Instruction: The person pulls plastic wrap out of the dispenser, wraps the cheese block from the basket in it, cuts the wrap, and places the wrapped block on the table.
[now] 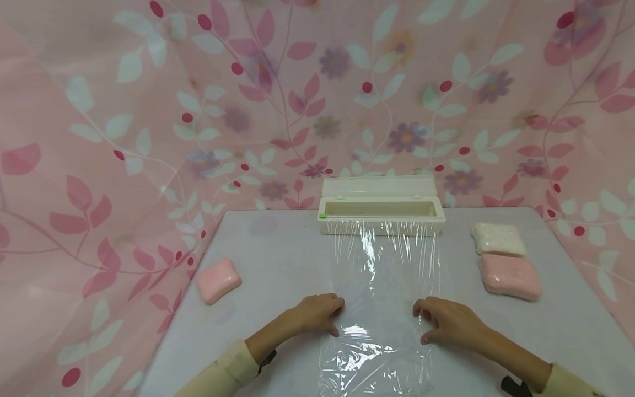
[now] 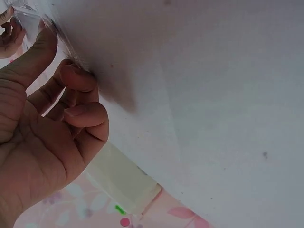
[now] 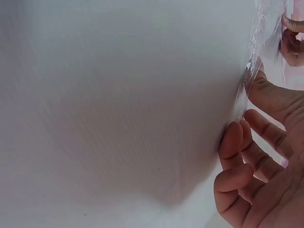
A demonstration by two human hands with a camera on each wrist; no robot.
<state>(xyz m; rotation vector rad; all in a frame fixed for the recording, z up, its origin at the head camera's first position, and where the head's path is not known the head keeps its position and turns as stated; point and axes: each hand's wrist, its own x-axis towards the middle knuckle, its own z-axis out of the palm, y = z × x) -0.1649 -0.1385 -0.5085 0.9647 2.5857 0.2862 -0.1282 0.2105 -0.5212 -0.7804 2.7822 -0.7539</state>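
Note:
A sheet of clear plastic wrap (image 1: 372,309) stretches from a white dispenser box (image 1: 382,226) toward the front of the table, wrinkled near the bottom. My left hand (image 1: 317,313) is at the wrap's left edge, thumb and forefinger apart, the other fingers loosely bent. At the opposite edge, my right hand (image 1: 451,321) mirrors it, with a gap between thumb and forefinger. In the right wrist view, the thumb (image 3: 270,95) touches crinkled film. The left wrist view shows the left thumb (image 2: 40,52) right at the film's edge.
The dispenser's lid (image 1: 379,186) stands raised at the back. A pink wrapped block (image 1: 218,281) lies on the left. To the right are a white wrapped block (image 1: 498,240) and another pink one (image 1: 511,277). A floral curtain (image 1: 297,110) surrounds the white table (image 1: 278,253).

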